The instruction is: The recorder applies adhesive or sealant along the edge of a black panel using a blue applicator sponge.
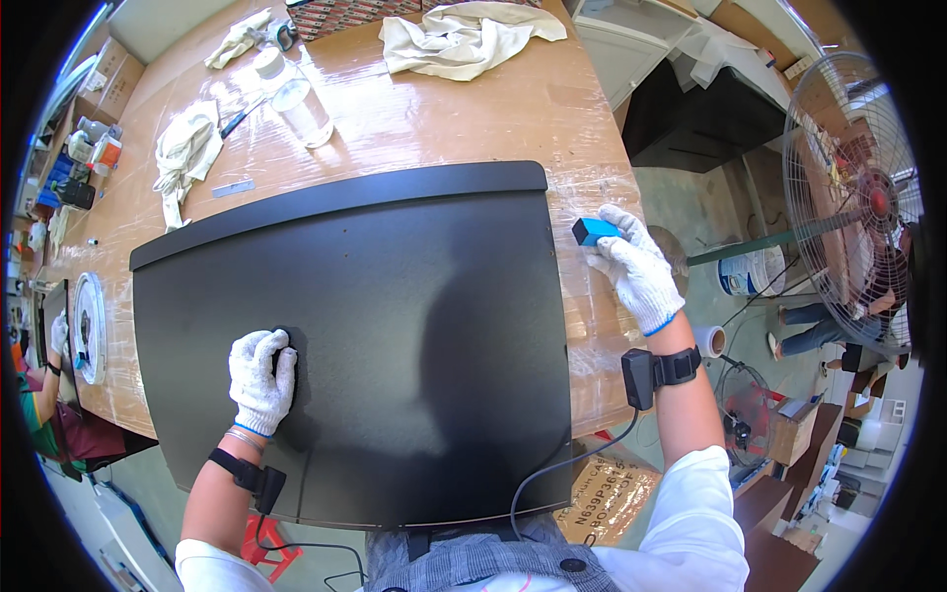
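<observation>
A large black panel (375, 296) with a raised strip along its far edge lies flat in front of me. My left hand (261, 383), in a white knit glove, rests on the panel's left part with its fingers curled. Something dark shows at those fingertips; whether it is an object or a shadow is unclear. My right hand (639, 266), gloved too, is off the panel's right edge over the wrapped table. Its thumb and fingers pinch a small blue block (595, 232) with a black end face.
The table (395, 123) is covered with cardboard under clear film. On it are a clear bottle (301, 111), white cloths (469, 39), a small steel ruler (233, 188) and a round white lid (90, 329). A fan (853, 202) stands right. A co-worker's gloved hand (59, 333) is far left.
</observation>
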